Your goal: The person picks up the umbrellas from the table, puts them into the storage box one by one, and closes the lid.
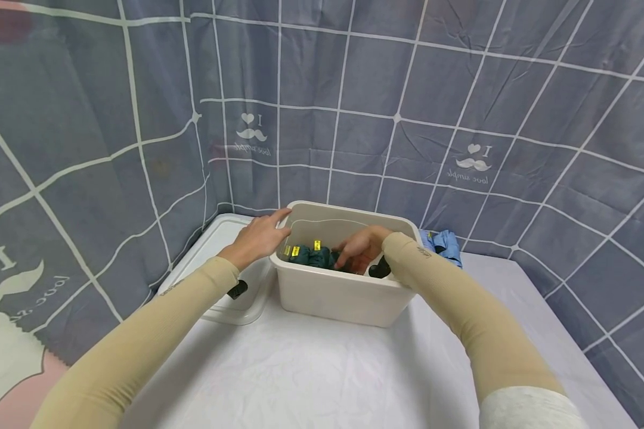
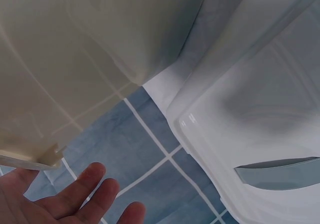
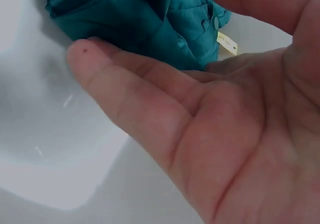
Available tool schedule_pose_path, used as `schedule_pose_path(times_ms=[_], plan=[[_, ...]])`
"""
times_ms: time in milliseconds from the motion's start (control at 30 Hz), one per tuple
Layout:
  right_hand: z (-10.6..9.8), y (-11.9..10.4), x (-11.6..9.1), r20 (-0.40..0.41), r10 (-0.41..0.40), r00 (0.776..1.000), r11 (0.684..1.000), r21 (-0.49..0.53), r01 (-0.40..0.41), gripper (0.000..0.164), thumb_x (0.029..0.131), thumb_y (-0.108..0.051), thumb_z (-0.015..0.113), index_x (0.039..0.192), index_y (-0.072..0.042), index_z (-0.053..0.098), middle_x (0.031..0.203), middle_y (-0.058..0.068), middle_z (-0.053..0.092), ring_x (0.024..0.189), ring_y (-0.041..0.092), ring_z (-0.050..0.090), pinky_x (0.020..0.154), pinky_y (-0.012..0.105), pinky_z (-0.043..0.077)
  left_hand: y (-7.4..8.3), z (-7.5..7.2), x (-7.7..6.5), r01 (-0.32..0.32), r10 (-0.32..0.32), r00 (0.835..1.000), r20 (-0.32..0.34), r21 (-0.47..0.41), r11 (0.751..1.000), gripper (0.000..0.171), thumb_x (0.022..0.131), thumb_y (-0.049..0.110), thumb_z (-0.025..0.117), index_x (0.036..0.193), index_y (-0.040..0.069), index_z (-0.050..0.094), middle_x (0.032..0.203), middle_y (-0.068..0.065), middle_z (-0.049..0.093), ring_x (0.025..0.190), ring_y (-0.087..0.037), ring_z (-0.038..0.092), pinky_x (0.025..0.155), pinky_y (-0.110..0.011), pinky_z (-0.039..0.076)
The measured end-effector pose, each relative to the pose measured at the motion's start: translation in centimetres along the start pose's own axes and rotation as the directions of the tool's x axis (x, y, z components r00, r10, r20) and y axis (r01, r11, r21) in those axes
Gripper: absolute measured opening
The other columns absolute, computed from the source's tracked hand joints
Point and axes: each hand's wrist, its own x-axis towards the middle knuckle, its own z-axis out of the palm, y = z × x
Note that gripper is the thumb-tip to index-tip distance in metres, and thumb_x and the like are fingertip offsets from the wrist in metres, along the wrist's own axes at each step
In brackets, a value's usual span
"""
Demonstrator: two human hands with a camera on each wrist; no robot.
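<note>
In the head view a white plastic bin (image 1: 333, 298) holds several dark teal folded umbrellas (image 1: 318, 258) with yellow tags. My left hand (image 1: 260, 238) rests at the bin's left rim; in the left wrist view its fingers (image 2: 95, 191) extend outside the rim. Inside the bin is my right hand (image 1: 362, 247). Seen from the right wrist, its outstretched fingers (image 3: 135, 91) touch a teal folded umbrella (image 3: 130, 28), while the thumb stands apart from them. Part of that umbrella is hidden behind the hand.
Left of the bin lies a white lid (image 1: 228, 232) with a dark handle (image 1: 238, 289). A light blue folded bundle (image 1: 447, 245) sits behind the bin's right end. Grey-blue gridded curtains (image 1: 365, 77) surround the white-covered table (image 1: 322, 369).
</note>
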Motion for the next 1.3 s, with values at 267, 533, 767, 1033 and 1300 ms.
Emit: schedule_pose_path(times_ms=[267,533,767,1033,1300], plan=[[0.1,0.8,-0.9,0.0,-0.019,1.0,0.999,-0.035,0.019,0.086,0.102,-0.014,0.056,0.163,-0.018,-0.004,0.163,0.022,0.028,0.134,0.038,0.053,0.088,0.051,0.055,0.0,0.1,0.1,-0.006,0.006,1.0,0.002,0.005,1.0,0.059,0.102,0.04,0.042,0.159,0.028,0.031,0.146,-0.017,0.055,0.127,-0.043,0.056,0.096,-0.062,0.048],[0.0,0.6,-2.9,-0.041,-0.069,0.997,0.993,-0.096,0.065,0.08,0.102,-0.016,0.056,0.164,-0.016,0.004,0.159,0.025,0.035,0.138,0.041,0.049,0.099,0.055,0.051,0.0,0.3,0.3,-0.006,0.007,1.0,0.004,-0.004,1.0,0.059,0.102,0.04,0.042,0.159,0.028,0.032,0.148,-0.017,0.054,0.129,-0.043,0.055,0.095,-0.062,0.048],[-0.1,0.4,-4.9,-0.136,-0.151,0.979,0.973,-0.193,0.123,0.075,0.101,-0.023,0.058,0.163,-0.014,0.016,0.158,0.022,0.036,0.139,0.042,0.047,0.101,0.048,0.052,0.1,0.1,0.2,-0.012,0.012,1.0,-0.001,0.009,1.0,0.059,0.102,0.04,0.042,0.159,0.028,0.032,0.147,-0.018,0.055,0.128,-0.043,0.056,0.096,-0.062,0.048],[-0.5,0.6,-8.0,-0.189,-0.214,0.958,0.957,-0.235,0.168,0.075,0.1,-0.029,0.06,0.162,-0.016,0.02,0.163,0.017,0.03,0.139,0.037,0.048,0.103,0.044,0.051,0.0,0.0,0.1,-0.006,0.006,1.0,0.005,-0.003,1.0,0.06,0.102,0.042,0.04,0.159,0.028,0.03,0.15,-0.018,0.051,0.13,-0.044,0.053,0.097,-0.063,0.047],[-1.2,1.6,-10.8,-0.209,-0.287,0.935,0.942,-0.236,0.237,0.072,0.099,-0.029,0.062,0.161,-0.018,0.025,0.163,0.013,0.031,0.14,0.033,0.047,0.104,0.045,0.05,-0.2,0.0,0.2,0.0,0.0,1.0,0.008,-0.01,1.0,0.061,0.101,0.043,0.038,0.16,0.029,0.029,0.153,-0.017,0.048,0.135,-0.044,0.049,0.101,-0.064,0.043]])
